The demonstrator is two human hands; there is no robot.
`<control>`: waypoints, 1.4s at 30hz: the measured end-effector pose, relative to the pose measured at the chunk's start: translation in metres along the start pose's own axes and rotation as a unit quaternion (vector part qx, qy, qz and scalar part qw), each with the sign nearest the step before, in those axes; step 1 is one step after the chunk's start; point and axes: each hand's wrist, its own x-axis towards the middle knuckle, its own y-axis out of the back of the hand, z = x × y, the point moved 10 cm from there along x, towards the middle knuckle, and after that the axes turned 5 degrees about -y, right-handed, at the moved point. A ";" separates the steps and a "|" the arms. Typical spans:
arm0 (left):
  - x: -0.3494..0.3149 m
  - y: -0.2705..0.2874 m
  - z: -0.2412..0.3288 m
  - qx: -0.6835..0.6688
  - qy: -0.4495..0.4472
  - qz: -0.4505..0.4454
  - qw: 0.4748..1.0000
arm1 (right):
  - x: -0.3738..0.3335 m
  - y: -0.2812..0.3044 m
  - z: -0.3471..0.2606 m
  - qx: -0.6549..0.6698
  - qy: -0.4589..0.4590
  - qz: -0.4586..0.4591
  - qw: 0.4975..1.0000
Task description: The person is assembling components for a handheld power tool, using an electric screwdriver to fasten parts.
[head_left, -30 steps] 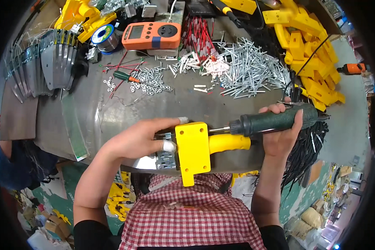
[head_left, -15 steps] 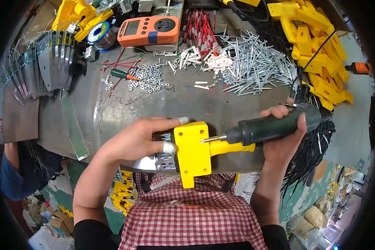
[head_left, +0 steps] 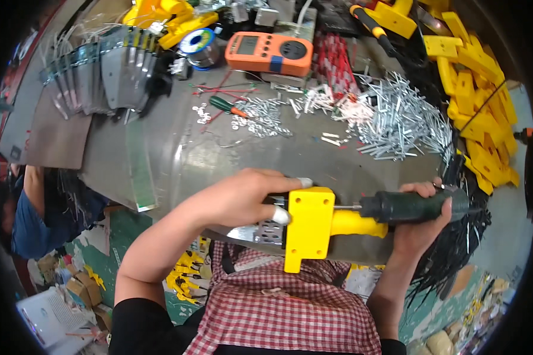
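Note:
My left hand, with white covers on thumb and fingertip, grips a yellow plastic housing at its left edge. The housing has a flat face with corner holes and a yellow handle reaching right. From its left side a perforated metal plate sticks out, partly under my palm. My right hand is wrapped round a black power screwdriver. Its thin metal bit points left and meets the housing's right edge above the handle; whether it touches is unclear.
Farther back lie a heap of screws, nuts, a green-handled screwdriver, an orange meter and a solder spool. Yellow housings are piled at right, black cables below them. Another person's sleeve shows at left.
The view has shifted, so the bench things appear farther right. The screwdriver bit has moved from over the housing's face to its right edge. Both hands keep their holds.

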 end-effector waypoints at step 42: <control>-0.049 0.020 -0.012 0.045 -0.021 0.329 0.943 | -0.003 0.005 0.004 0.008 -0.004 0.008 1.000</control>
